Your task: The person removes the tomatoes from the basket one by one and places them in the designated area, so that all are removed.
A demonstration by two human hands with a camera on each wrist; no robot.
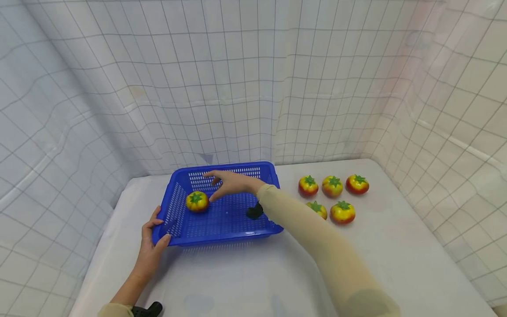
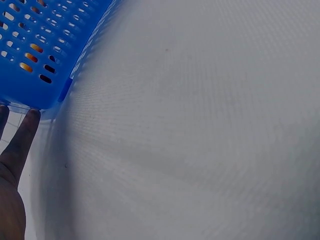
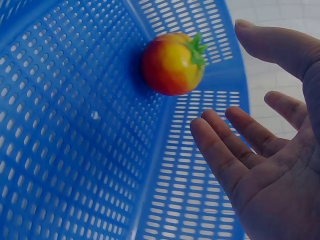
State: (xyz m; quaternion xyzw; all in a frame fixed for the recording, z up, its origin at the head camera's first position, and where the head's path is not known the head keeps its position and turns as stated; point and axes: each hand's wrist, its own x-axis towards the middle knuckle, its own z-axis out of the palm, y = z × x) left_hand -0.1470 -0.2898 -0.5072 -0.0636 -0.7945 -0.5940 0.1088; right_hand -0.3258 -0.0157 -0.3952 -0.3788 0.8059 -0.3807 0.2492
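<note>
A blue plastic basket [image 1: 233, 224] with slotted walls stands on the table, seen also in both wrist views. My left hand [image 1: 150, 248] grips its near left corner, thumb on the rim and fingers along the outer left side. Inside the basket, toward its left end, sits a red-and-yellow tomato [image 1: 197, 201] with a green leafy top. Over the basket, just right of that tomato, my right hand [image 1: 233, 182] has its thumb and fingers spread and holds nothing. The right wrist view shows a gap between the fingertips [image 3: 197, 127] and the tomato [image 3: 173, 65].
Several similar tomatoes [image 1: 343, 213] lie in two rows on the white table [image 1: 396, 246], right of the basket; the right forearm partly covers one. Grid-patterned white curtains [image 1: 222, 88] hang behind and at both sides. Dark wrist devices [image 1: 147, 309] sit at both wrists.
</note>
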